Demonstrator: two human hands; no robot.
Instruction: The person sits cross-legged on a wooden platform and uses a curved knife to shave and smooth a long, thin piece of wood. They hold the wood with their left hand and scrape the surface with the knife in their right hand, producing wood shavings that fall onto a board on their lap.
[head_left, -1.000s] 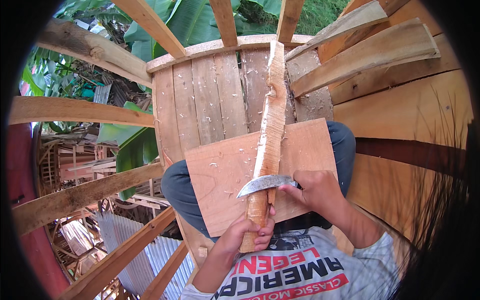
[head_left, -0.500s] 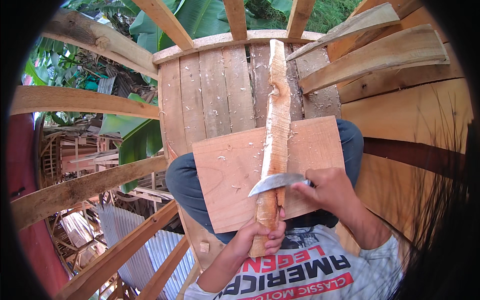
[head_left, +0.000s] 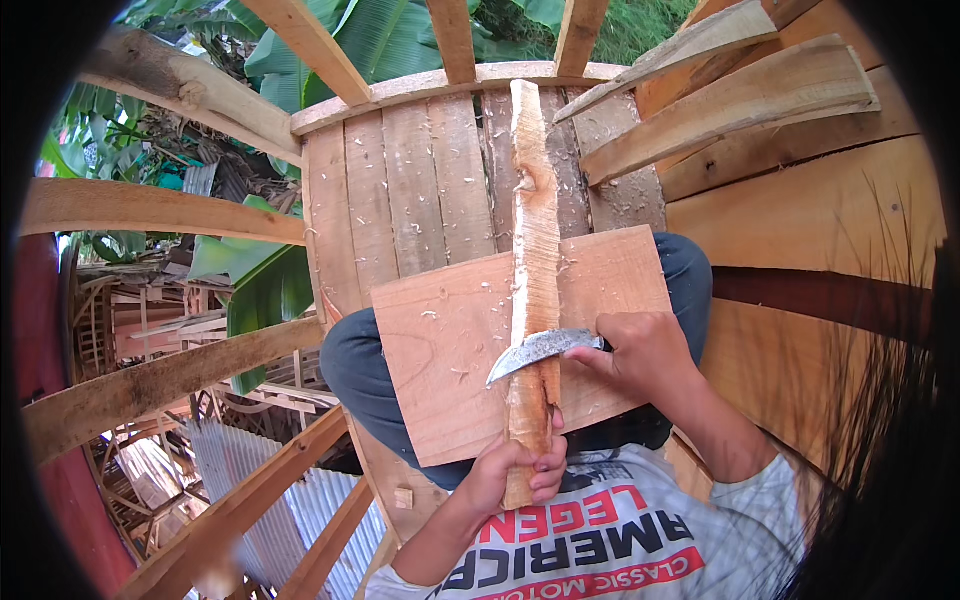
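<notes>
- Knife (head_left: 540,350) with a curved blade lies across a long rough wooden stick (head_left: 533,250), its handle wrapped tight inside the right hand (head_left: 640,355).
- The left hand (head_left: 520,470) is closed around the stick's near end, thumb just under the blade (uncomfortably near, I'd say).
- The stick rests lengthwise on a flat board (head_left: 440,340) across the person's lap.
- A slip toward the body could likely nick that thumb; the unclamped board might also tilt.

At the lower centre of the frame, the person wears a grey T-shirt (head_left: 640,530) with red and black printed lettering, short sleeves leaving forearms bare, and dark blue trousers (head_left: 355,365) at mid-frame.
</notes>
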